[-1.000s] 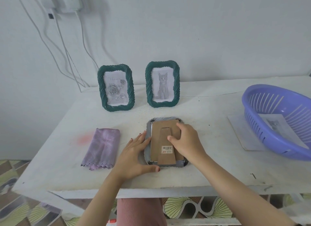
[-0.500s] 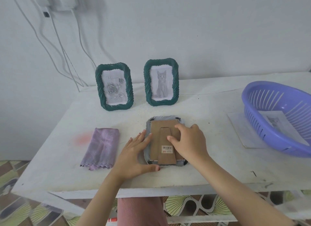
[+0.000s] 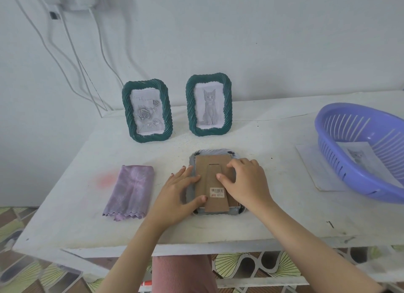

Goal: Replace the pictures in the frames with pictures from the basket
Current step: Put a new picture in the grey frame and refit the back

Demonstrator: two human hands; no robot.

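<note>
Beneath both hands, face-down frame

Two twisted-rib green frames, a lilac mottled cloth, a slatted violet basket and a white bench showed.

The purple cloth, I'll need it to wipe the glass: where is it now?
In the head view, the purple cloth lies folded on the white table, left of the left hand and in front of the rose picture frame.

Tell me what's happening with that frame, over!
Left hand flat on face-down frame. Right hand fingertips on its cardboard backing. Purple cloth beside, not touching.
</note>
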